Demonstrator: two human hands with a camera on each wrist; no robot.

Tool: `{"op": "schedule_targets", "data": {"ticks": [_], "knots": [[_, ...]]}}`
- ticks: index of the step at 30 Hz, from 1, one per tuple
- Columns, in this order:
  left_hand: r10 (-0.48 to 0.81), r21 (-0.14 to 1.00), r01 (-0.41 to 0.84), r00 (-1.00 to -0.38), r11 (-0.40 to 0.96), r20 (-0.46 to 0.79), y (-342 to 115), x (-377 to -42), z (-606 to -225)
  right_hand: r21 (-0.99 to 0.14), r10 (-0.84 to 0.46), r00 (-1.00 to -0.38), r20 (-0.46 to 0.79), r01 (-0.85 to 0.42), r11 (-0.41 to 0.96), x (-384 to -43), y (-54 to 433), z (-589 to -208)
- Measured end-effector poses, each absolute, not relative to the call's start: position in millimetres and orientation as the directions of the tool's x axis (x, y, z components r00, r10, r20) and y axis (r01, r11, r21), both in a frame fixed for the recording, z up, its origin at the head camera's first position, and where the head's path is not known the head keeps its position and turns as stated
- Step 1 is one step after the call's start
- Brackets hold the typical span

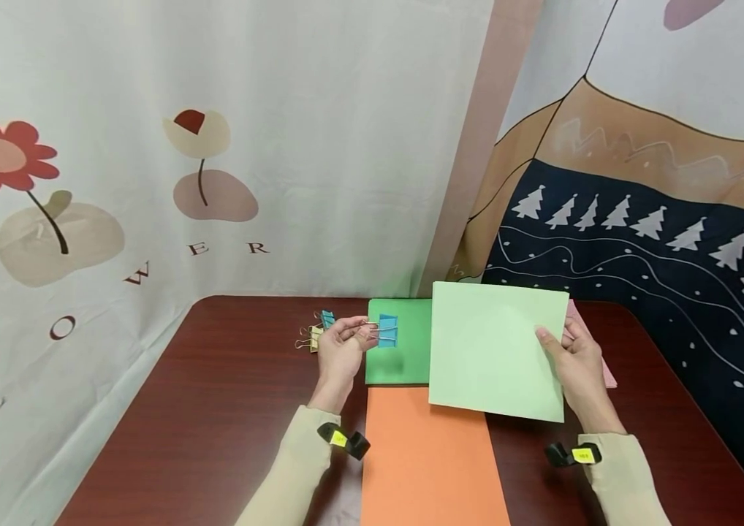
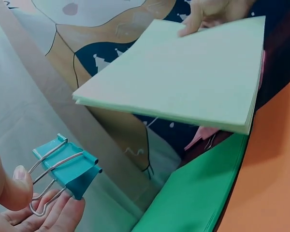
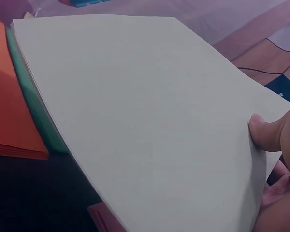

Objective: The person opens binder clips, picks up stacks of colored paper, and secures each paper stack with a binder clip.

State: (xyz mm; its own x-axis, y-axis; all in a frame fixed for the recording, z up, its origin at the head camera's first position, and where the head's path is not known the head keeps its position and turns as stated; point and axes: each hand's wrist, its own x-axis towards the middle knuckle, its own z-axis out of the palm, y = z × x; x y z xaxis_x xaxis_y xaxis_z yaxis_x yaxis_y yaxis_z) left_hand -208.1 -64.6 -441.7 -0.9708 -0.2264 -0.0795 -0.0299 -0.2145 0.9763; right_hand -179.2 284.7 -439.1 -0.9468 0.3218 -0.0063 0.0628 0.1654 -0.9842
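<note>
A blue binder clip (image 1: 388, 331) (2 silvery wire handles (image 2: 58, 167)) juts from the left hand (image 1: 341, 356); a pale-green paper stack (image 1: 494, 352) tilts, raised, in the right hand (image 1: 580, 370).

I count four paper stacks: one pale-green stack (image 1: 493, 351), one green stack (image 1: 398, 367), one orange stack (image 1: 431, 460), one partly hidden pink stack (image 1: 609, 376). There are two blue binder clips (image 1: 388, 331), at least one yellow binder clip (image 1: 314, 337), two hands (image 1: 339, 358), two wrist cameras (image 1: 573, 454) and one table (image 1: 240, 380).
</note>
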Motion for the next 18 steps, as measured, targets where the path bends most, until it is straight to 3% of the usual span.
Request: {"op": "schedule_targets", "data": {"ticks": [18], "knots": [[-0.199, 0.95, -0.093, -0.967, -0.299, -0.157, -54, -202, -449, -0.99, 0.306, -0.952, 0.001, 0.042, 0.133, -182, 261, -451]]}}
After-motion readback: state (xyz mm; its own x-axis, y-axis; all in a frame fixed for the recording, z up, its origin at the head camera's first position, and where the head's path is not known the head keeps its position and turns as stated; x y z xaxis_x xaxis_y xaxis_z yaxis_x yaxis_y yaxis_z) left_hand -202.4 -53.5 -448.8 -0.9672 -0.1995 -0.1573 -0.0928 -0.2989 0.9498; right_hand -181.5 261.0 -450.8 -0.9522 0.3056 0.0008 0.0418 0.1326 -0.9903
